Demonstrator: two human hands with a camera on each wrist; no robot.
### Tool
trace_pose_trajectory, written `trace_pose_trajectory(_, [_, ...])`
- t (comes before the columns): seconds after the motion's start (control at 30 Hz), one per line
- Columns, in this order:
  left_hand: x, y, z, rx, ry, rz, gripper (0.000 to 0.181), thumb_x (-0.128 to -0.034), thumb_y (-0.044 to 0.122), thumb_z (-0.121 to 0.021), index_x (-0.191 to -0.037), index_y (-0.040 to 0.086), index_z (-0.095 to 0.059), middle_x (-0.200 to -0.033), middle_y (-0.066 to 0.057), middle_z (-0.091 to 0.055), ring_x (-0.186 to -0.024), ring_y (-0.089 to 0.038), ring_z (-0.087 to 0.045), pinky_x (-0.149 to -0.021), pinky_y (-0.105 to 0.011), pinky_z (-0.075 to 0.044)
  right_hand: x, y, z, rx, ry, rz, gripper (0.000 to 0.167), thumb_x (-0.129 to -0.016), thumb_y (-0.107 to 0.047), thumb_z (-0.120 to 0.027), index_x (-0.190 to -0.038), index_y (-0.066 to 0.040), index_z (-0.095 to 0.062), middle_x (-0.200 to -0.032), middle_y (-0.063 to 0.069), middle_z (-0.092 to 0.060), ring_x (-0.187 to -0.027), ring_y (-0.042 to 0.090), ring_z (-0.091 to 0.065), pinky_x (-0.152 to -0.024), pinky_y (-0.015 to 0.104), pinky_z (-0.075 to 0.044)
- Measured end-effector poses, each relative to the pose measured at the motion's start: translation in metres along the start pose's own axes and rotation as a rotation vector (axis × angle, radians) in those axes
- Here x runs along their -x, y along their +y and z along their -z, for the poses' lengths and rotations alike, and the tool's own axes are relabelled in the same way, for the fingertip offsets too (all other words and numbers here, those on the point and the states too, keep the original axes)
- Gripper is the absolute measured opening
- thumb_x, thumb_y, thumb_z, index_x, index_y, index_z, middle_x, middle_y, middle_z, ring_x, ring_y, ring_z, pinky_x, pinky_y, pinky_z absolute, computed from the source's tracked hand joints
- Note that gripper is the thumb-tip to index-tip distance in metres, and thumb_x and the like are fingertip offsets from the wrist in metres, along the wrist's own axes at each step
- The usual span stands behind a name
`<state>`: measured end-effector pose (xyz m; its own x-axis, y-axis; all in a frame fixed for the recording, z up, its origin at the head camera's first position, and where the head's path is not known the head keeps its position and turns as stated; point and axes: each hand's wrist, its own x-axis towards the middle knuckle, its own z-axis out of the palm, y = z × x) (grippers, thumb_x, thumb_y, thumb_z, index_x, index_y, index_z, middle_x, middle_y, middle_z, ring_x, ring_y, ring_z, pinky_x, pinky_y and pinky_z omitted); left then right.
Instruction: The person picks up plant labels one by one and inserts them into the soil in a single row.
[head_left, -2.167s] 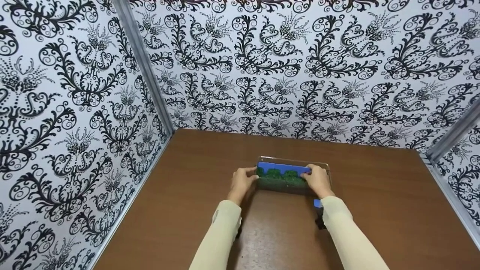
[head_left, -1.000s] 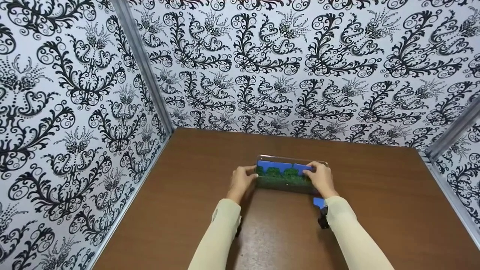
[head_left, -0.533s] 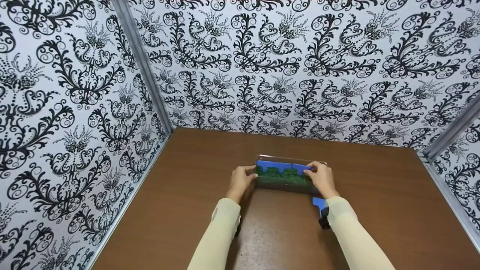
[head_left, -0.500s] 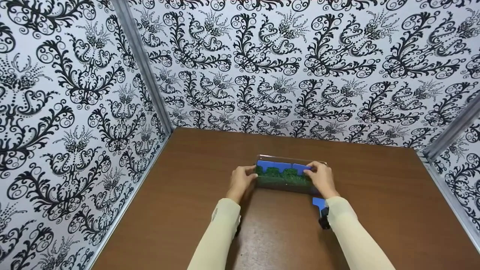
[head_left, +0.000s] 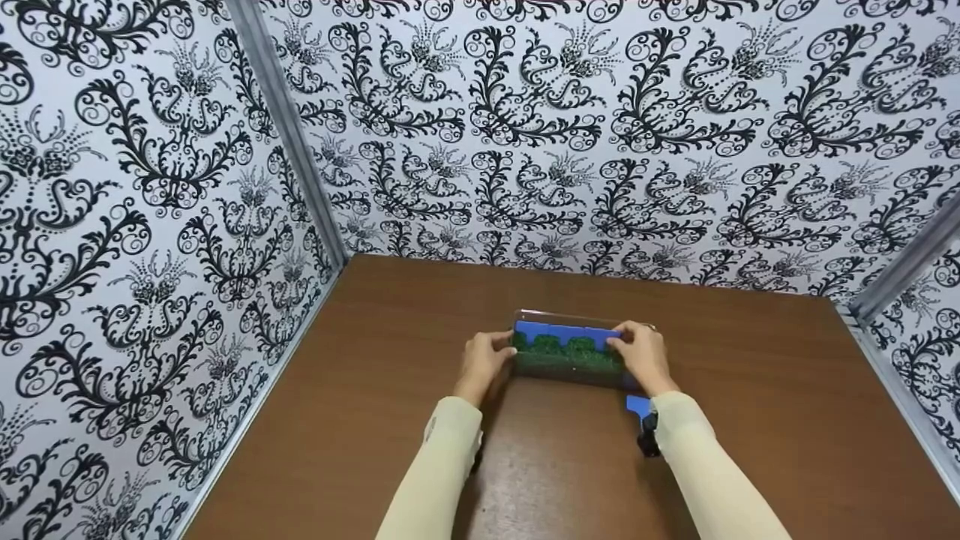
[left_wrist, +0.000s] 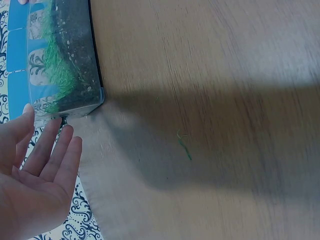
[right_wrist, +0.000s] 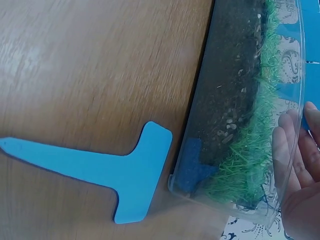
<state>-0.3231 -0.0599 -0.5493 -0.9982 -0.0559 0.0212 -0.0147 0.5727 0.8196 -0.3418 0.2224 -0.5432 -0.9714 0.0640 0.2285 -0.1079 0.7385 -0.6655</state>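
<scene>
A clear plastic box (head_left: 568,369) of dark soil and green grass (right_wrist: 250,160) stands on the table. Blue T-shaped plant labels (head_left: 566,330) rise in a row from it, heads side by side. At the box's left end is my left hand (head_left: 481,366); its thumb and nearly straight fingers touch the corner, as the left wrist view shows. My right hand (head_left: 643,356) reaches over the right end and pinches the rightmost plant label (head_left: 602,336), whose stem is hidden. Another blue plant label (right_wrist: 142,175) lies flat on the table, below the right wrist.
A brown wooden table (head_left: 420,315) carries everything. Patterned walls (head_left: 540,135) enclose its back and sides, with grey metal strips at the corners. A thin green strand (left_wrist: 185,146) lies on the tabletop near the left hand.
The rightmost label stood slightly tilted, with a gap beside it, about a second ago; now its head lines up with the others. My right hand has shifted a little; my left hand stays put.
</scene>
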Motion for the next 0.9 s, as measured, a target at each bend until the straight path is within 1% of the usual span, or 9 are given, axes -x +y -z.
trace_pose_trajectory(0.13, [-0.001,-0.001,0.000,-0.002,0.002,-0.002,0.032,-0.0910,0.017,-0.073,-0.123,0.016,-0.073,-0.128,-0.009,-0.069,-0.123,-0.030,-0.063,-0.104,-0.046,-0.050,0.001,0.003,0.000,-0.001,0.003,0.003,0.017,-0.089,-0.014,-0.075,-0.100,-0.001,-0.073,-0.098,0.021,-0.072,-0.093,0.036,-0.066,-0.085,0.051,-0.050])
trace_pose_trajectory(0.23, [-0.002,-0.001,-0.001,-0.032,0.001,-0.003,0.033,-0.0908,0.019,-0.074,-0.124,0.019,-0.073,-0.127,-0.008,-0.070,-0.122,-0.029,-0.063,-0.101,-0.046,-0.052,0.002,0.005,0.000,0.000,0.008,0.010,0.017,-0.088,-0.013,-0.075,-0.100,0.000,-0.073,-0.099,0.021,-0.072,-0.094,0.037,-0.067,-0.085,0.052,-0.051])
trace_pose_trajectory(0.37, [-0.002,-0.002,-0.001,-0.063,0.003,-0.005,0.035,-0.0908,0.020,-0.074,-0.125,0.023,-0.072,-0.125,-0.006,-0.071,-0.119,-0.028,-0.065,-0.097,-0.045,-0.054,0.003,0.006,0.001,-0.005,0.012,0.025,0.017,-0.088,-0.012,-0.075,-0.100,0.000,-0.073,-0.096,0.020,-0.073,-0.091,0.036,-0.068,-0.083,0.052,-0.052])
trace_pose_trajectory(0.5, [-0.001,-0.001,0.000,-0.044,0.003,0.000,0.034,-0.0911,0.019,-0.073,-0.125,0.021,-0.072,-0.127,-0.006,-0.070,-0.122,-0.028,-0.064,-0.100,-0.046,-0.052,0.003,0.005,0.003,-0.020,0.007,0.026,0.017,-0.089,-0.012,-0.074,-0.102,0.000,-0.073,-0.096,0.021,-0.073,-0.089,0.035,-0.068,-0.082,0.051,-0.053])
trace_pose_trajectory(0.67, [0.000,0.000,0.000,-0.034,0.004,0.014,0.034,-0.0910,0.019,-0.073,-0.125,0.020,-0.072,-0.130,-0.007,-0.069,-0.125,-0.029,-0.062,-0.102,-0.047,-0.051,0.006,0.004,0.007,-0.030,-0.006,0.014,0.017,-0.091,-0.011,-0.072,-0.104,-0.001,-0.073,-0.099,0.021,-0.073,-0.091,0.035,-0.068,-0.082,0.050,-0.054])
trace_pose_trajectory(0.8, [-0.001,-0.001,-0.002,-0.032,0.009,0.014,0.033,-0.0909,0.018,-0.073,-0.123,0.019,-0.073,-0.131,-0.006,-0.068,-0.126,-0.029,-0.061,-0.104,-0.047,-0.050,0.007,0.004,0.009,-0.028,0.004,0.021,0.014,-0.091,-0.011,-0.072,-0.101,-0.002,-0.073,-0.098,0.019,-0.074,-0.090,0.034,-0.069,-0.081,0.049,-0.055])
trace_pose_trajectory(0.9, [-0.001,-0.001,-0.001,-0.022,0.003,0.028,0.033,-0.0913,0.018,-0.073,-0.124,0.020,-0.073,-0.131,-0.007,-0.068,-0.126,-0.030,-0.060,-0.105,-0.048,-0.049,0.008,0.006,0.010,-0.023,0.019,0.030,0.012,-0.090,-0.011,-0.073,-0.098,-0.002,-0.074,-0.095,0.018,-0.075,-0.087,0.033,-0.070,-0.079,0.046,-0.055])
